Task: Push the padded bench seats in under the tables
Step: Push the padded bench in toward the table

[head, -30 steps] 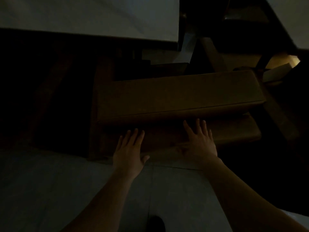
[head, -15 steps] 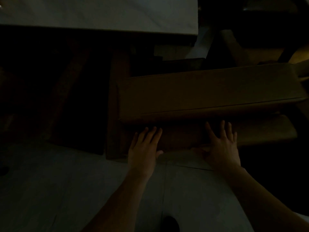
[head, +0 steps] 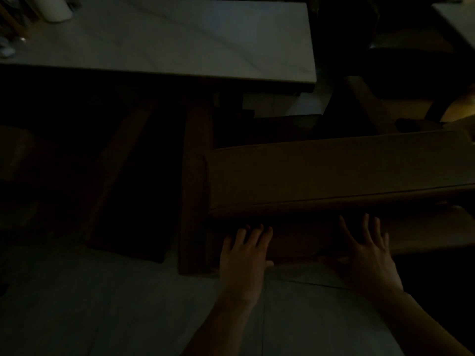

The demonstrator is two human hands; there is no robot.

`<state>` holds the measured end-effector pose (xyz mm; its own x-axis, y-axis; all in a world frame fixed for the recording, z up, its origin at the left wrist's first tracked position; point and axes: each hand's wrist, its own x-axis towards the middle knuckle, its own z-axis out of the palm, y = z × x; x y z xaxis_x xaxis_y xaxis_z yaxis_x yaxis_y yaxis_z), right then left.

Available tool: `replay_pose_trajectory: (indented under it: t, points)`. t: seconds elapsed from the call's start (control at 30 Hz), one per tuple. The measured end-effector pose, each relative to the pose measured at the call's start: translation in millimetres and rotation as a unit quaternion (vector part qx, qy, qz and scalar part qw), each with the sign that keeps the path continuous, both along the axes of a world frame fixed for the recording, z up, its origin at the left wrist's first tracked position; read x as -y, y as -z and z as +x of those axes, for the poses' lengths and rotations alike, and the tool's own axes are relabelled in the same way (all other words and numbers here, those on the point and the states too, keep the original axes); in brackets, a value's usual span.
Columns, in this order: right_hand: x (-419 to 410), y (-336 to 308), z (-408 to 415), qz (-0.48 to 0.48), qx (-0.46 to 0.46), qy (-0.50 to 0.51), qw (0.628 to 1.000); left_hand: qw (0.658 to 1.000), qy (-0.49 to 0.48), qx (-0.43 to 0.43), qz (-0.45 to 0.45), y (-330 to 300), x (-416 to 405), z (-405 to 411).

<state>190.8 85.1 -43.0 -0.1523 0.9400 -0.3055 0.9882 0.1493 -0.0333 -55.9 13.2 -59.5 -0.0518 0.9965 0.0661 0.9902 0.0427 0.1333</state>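
The scene is very dark. A long brown padded bench seat (head: pixel 334 170) lies across the right half of the view, its near side face towards me. My left hand (head: pixel 244 255) presses flat against that near side, fingers straight. My right hand (head: pixel 365 253) presses the same face further right, fingers spread. A pale marble-topped table (head: pixel 180 39) stands beyond, at the top left. The bench's far edge lies below and to the right of the table's near right corner.
Dark wooden frame boards (head: pixel 195 181) stand left of the bench. Pale floor tiles (head: pixel 102 304) lie under my arms. A white cylinder (head: pixel 54 7) stands on the table's far left. Another table edge (head: pixel 460 24) and dark furniture sit at top right.
The view has shifted so that table and bench sit further right and lower in frame. Both hands stay flat on the bench's near side in the same spots.
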Motion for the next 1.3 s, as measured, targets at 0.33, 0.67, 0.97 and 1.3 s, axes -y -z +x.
replay_pose_trajectory:
  t: [0.33, 0.67, 0.97, 1.3]
  points:
    - [22.8, 2.8, -63.0, -0.009, -0.002, 0.013, 1.000, 1.000, -0.002, -0.003, 0.003, -1.9, 12.4, -62.1]
    - [34.5, 9.5, -103.5, 0.025, -0.013, 0.008, 1.000, 0.999, -0.007, 0.032, -0.005, -2.1, 17.9, -103.1]
    - [28.6, -15.8, -99.7, -0.050, 0.045, -0.019, 0.998, 0.994, -0.002, 0.066, -0.085, -17.1, 17.9, -100.8]
    - [86.3, -99.5, -119.6, -0.068, -0.027, 0.017, 0.997, 0.988, 0.012, 0.103, -0.117, -93.5, 51.0, -100.7]
